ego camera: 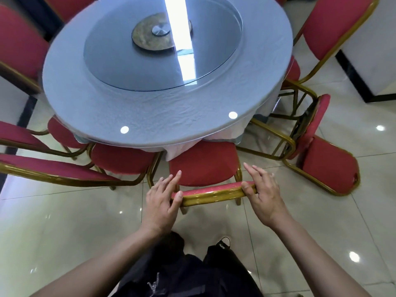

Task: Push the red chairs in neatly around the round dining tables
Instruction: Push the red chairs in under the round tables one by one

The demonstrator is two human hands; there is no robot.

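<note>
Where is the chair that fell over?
The tipped-over red chair lies on its side on the tiled floor at the right of the head view, beside the round table and just right of the chair both hands touch.

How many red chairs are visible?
7 chairs: one nearest, two left, two upper left, one upper right, one tipped right; more may be hidden.

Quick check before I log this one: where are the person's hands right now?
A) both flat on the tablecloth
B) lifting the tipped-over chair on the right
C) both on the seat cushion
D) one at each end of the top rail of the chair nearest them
D: the left hand and right hand sit at opposite ends of the nearest chair's top rail, thumbs hooked over it, fingers stretched forward.
</note>
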